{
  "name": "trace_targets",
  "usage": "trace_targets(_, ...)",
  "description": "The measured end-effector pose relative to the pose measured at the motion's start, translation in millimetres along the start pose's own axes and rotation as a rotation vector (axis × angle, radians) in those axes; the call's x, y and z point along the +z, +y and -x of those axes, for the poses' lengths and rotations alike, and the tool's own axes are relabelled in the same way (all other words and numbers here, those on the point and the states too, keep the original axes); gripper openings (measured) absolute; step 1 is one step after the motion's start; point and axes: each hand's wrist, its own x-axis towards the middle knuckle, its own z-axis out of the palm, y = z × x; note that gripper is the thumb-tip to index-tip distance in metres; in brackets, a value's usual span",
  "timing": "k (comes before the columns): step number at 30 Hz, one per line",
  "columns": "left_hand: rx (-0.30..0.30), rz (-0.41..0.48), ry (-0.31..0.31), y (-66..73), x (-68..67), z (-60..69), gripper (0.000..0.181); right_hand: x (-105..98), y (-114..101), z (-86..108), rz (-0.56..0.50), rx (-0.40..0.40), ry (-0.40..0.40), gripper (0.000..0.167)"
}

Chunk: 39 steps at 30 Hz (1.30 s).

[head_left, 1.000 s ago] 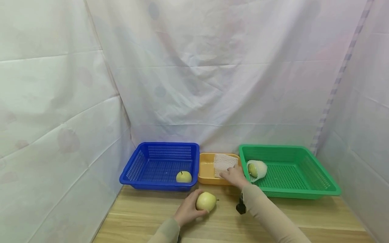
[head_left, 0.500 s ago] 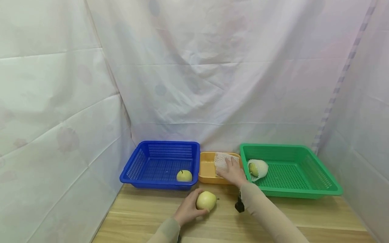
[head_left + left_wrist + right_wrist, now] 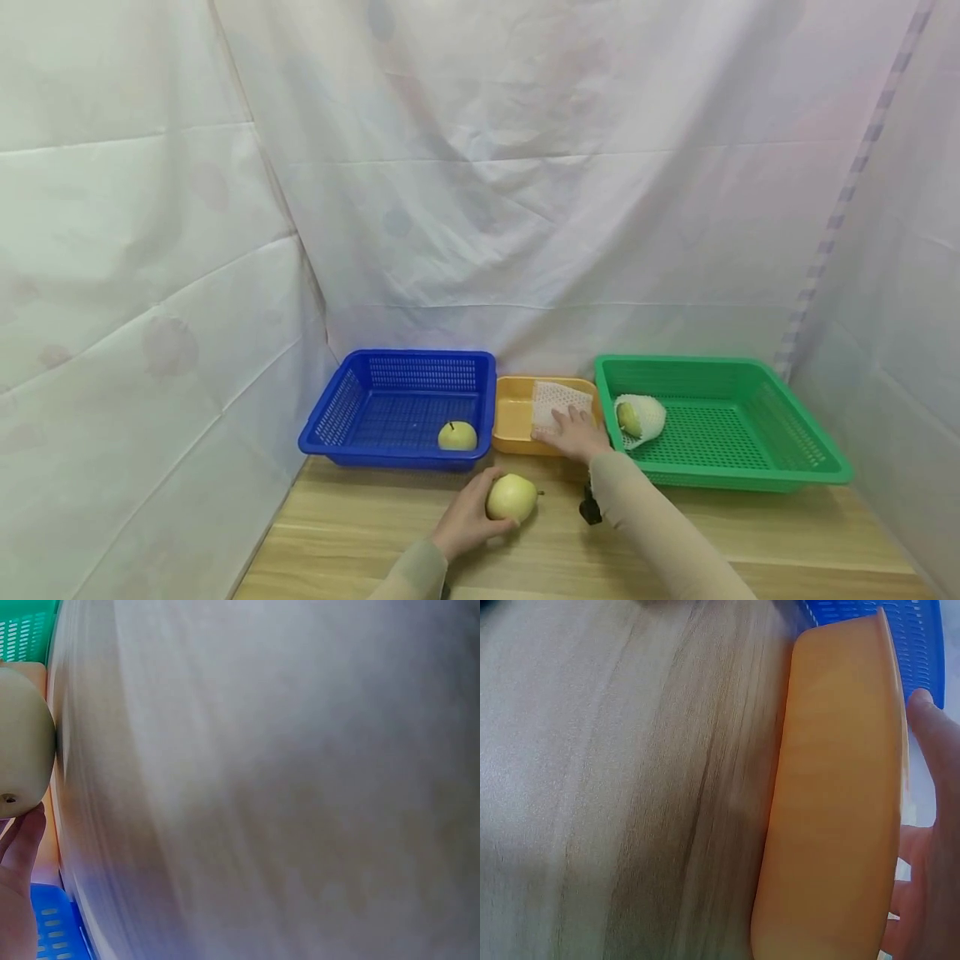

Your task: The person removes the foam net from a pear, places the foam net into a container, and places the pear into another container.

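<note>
A yellow-green pear (image 3: 512, 498) lies sideways on the wooden table, its stem to the right. My left hand (image 3: 468, 517) grips it from the left, thumb on the near side and fingers on the far side. In the left wrist view the pear (image 3: 22, 742) fills the left edge. My right hand (image 3: 576, 435) reaches over the near rim of a small orange tray (image 3: 512, 417), spread fingers resting on white foam fruit netting (image 3: 555, 404) inside. From the right wrist, the tray's side (image 3: 832, 795) shows, and its rim partly hides the fingers.
On the left stands a blue basket (image 3: 397, 417) holding another pear (image 3: 457, 436). To the right is a green basket (image 3: 720, 442) with a pear (image 3: 628, 419) in a foam net sleeve (image 3: 652, 417). White cloth (image 3: 465, 208) hangs behind and at both sides.
My right hand has shifted slightly over the netting, its fingers lifting and then coming down on it. My left hand and its pear stay in place.
</note>
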Motion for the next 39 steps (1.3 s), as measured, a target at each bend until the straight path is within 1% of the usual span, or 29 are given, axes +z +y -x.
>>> trace_targets(8,-0.009,-0.003,-0.004,-0.4,0.0,-0.4,0.075,4,1,-3.5,-0.001,0.026,-0.081,0.087)
trace_targets(13,-0.016,-0.003,-0.008,0.4,0.2,-0.8,0.075,5,3,-4.3,-0.008,0.026,-0.099,0.089)
trace_targets(19,-0.007,0.003,-0.003,1.1,-0.6,-0.3,0.076,4,5,-5.5,-0.007,0.002,-0.072,0.091)
trace_targets(26,-0.007,0.003,0.000,2.3,-0.2,-0.6,0.077,-4,1,-2.3,-0.035,-0.026,-0.025,0.087)
trace_targets(30,0.003,0.009,0.001,1.4,-0.3,-0.7,0.076,-8,-2,1.3,-0.054,-0.028,-0.007,0.085)
trace_targets(36,0.020,0.012,0.004,-2.5,0.8,0.4,0.077,-14,-8,9.2,-0.076,-0.032,-0.002,0.083)
trace_targets(39,0.020,0.013,0.005,-2.7,0.4,0.9,0.078,-17,-11,14.3,-0.079,-0.039,0.004,0.081)
